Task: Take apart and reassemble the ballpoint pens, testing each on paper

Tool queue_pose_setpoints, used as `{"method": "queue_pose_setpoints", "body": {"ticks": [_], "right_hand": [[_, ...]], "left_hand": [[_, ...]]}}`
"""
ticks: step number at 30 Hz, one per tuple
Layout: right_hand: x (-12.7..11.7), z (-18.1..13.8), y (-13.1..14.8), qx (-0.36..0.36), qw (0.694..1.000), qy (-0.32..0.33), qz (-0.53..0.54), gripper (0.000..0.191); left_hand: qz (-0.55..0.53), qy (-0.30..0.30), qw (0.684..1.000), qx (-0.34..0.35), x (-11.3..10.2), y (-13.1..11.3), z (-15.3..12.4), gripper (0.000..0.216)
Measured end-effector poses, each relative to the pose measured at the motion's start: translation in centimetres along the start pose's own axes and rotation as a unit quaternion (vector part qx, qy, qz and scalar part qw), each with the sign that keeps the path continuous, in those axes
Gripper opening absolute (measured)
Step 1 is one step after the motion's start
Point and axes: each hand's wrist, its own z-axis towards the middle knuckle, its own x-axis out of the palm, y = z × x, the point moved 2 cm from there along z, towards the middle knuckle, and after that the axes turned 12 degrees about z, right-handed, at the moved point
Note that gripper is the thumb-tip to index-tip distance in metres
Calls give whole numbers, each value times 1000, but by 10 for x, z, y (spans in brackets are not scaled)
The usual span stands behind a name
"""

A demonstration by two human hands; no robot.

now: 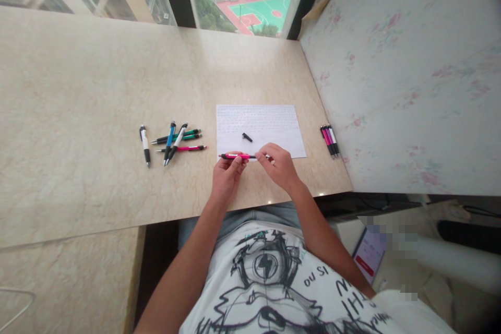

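Observation:
A pink pen [238, 156] with a black end lies level across my left hand [226, 177], whose thumb and fingers are closed around its barrel. From the barrel's right side a slim dark part runs to the fingertips of my right hand [278, 165], which pinch its end. Just beyond the hands, a small black pen piece [247, 137] rests on a sheet of paper [270, 133] filled with rows of handwriting. The sheet's near edge is partly hidden by the hands.
Left of the paper lies a loose group of pens, including a blue pen [169, 137], a red-pink pen [188, 148] and a white pen [144, 146]. Several pens [329, 141] sit side by side near the wall [391, 78] on the right. A window borders the stone-patterned counter [97, 88].

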Motion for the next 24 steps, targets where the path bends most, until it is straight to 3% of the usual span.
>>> {"method": "queue_pose_setpoints", "body": {"ticks": [4,12,17,24], "right_hand": [[0,1,1,20,1000,-6,-7,38],[1,-2,3,45,998,-13,32,24],[-1,-1,4,57,998,14,-12,45],[-2,1,1,143,987,51,56,57]], "left_hand": [[1,7,1000,0,0,1,0,19],[-3,-1,1000,-8,-1,0,-1,21],[-3,4,1000,-18,-2,3,-1,25],[2,12,1000,-22,-2,4,-2,25]]}}
